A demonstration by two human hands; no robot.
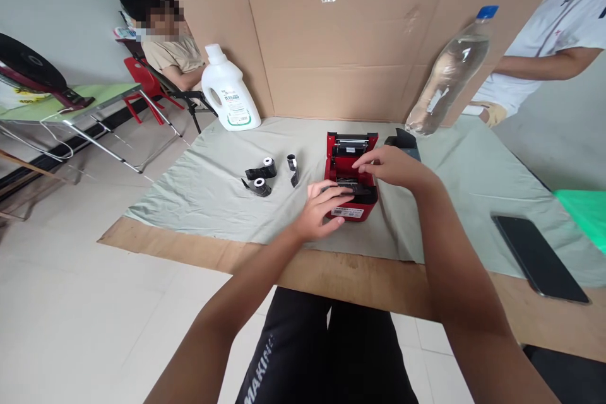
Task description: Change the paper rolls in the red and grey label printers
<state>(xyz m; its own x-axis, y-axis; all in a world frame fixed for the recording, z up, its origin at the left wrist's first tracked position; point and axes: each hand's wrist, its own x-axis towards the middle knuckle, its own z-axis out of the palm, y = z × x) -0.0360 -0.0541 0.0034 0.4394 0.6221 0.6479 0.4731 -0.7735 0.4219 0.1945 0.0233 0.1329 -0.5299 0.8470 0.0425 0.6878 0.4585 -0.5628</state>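
A small red printer (360, 211) stands on the cloth with its lid (353, 145) raised, showing black parts inside. My left hand (319, 209) lies against its front left side, fingers stretched over the front rim. From the right, my right hand (392, 167) reaches over the opening; its fingers are bent and slightly apart, with nothing visible in them. Left of the printer are three small black rolls with white cores: one roll (268, 168) at the back, one roll (260, 187) in front, and one upright roll (292, 164) with a loose strip.
Behind stands a cardboard screen (341, 63). A white jug (231, 95) and a tilted water bottle (449, 76) stand before it. A dark object (408, 142) sits right of the printer. A phone (540, 257) lies near the table's wooden edge (189, 252). Two people are beyond.
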